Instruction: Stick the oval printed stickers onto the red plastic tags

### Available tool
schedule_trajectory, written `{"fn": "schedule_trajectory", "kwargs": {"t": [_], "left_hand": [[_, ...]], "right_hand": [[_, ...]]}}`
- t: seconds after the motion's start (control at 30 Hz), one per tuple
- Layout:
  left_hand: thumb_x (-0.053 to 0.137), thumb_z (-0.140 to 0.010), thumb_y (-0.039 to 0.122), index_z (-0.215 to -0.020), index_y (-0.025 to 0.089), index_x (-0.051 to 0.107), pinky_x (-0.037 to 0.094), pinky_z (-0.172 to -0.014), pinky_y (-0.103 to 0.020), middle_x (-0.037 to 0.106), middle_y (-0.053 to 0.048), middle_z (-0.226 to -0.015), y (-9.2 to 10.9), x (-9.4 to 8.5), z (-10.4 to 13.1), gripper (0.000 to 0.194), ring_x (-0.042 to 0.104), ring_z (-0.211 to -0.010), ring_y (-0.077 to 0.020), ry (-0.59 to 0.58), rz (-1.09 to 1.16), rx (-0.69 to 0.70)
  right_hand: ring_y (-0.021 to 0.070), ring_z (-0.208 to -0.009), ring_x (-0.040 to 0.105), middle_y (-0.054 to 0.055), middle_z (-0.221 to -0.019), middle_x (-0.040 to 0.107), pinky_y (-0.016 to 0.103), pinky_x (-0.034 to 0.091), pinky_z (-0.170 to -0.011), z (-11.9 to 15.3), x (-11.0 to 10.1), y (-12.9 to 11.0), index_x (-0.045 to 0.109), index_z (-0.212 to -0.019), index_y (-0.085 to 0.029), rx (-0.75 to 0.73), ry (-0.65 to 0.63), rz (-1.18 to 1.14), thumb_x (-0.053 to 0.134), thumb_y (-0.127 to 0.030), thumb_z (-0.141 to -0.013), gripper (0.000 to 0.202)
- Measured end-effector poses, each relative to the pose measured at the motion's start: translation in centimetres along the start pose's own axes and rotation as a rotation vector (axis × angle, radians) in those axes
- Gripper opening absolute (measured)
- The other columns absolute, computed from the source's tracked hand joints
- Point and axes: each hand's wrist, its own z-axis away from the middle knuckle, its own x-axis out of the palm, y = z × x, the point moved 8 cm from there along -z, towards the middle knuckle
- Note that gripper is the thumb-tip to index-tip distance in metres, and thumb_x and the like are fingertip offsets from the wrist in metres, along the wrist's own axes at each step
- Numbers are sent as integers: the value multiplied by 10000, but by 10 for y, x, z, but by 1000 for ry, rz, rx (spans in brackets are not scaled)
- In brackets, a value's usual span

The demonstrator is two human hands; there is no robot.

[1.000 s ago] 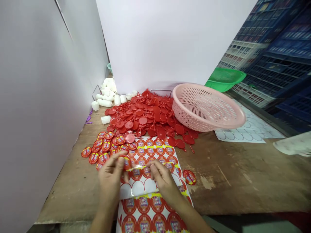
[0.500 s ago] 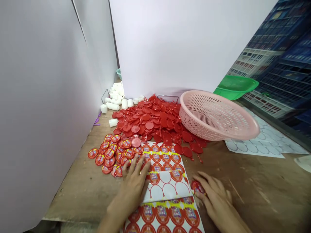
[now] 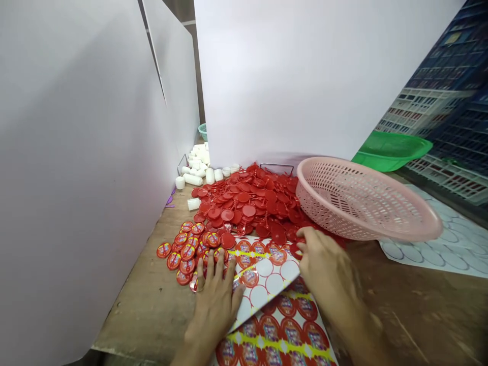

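My left hand (image 3: 215,295) lies with fingers spread on the left edge of the folded sticker sheet (image 3: 263,287), beside a heap of red discs with printed stickers (image 3: 187,251). My right hand (image 3: 324,259) is at the near right edge of the plain red disc pile (image 3: 251,198), its fingers curled near a red disc; what they hold, if anything, is hidden. Printed round stickers (image 3: 292,330) show on the sheet under the folded part, which has mostly bare white circles and one printed sticker.
A pink basket (image 3: 366,231) stands right of the pile, with used white sheets (image 3: 434,256) beside it. White cylinders (image 3: 193,179) lie at the back left. Behind are a green basin (image 3: 396,147), white panels (image 3: 274,86) and stacked crates (image 3: 427,101).
My right hand has moved forward from beside the sheet to the red pile; the stickered disc at its fingers no longer shows. The folded sheet part is now slanted. The view has shifted left.
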Motion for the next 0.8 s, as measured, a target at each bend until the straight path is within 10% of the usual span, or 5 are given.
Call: {"fn": "schedule_trajectory", "kwargs": {"t": [0.2,0.4,0.6,0.8], "left_hand": [[464,-902,431,-1416,324,426,57,-1122,-566,387,-107,-1516,5,-10,6,526,224,-1439,-322,143,-24,102],[387,-942,451,-1364,295,473,170,-1118,-554,427,-104,-1489,45,-11,11,458,316,-1399,-309,54,62,360],[411,-931,478,-1371,260,469,323,-1101,-518,532,-89,-1401,58,-4,6,494,455,-1309,-285,-142,288,370],[390,-946,366,-1405,243,459,216,-1176,-455,650,-82,-1268,57,-4,10,481,465,-1317,-281,-49,303,402]], "right_hand": [[213,-653,609,80,-801,676,315,441,-545,-13,6,54,604,-875,-199,346,-123,-523,557,-314,-751,175],[185,-762,648,63,-872,698,295,515,-639,6,90,-34,648,-931,-170,346,-508,-1079,649,-358,-705,294],[236,-1091,582,142,-1132,659,436,431,-984,12,123,-88,639,-1104,-135,-7,-545,-618,479,-151,-849,301],[301,-1255,471,144,-1304,582,485,428,-978,63,143,-115,585,-1240,-230,-265,-517,-418,562,-234,-869,371]]}}
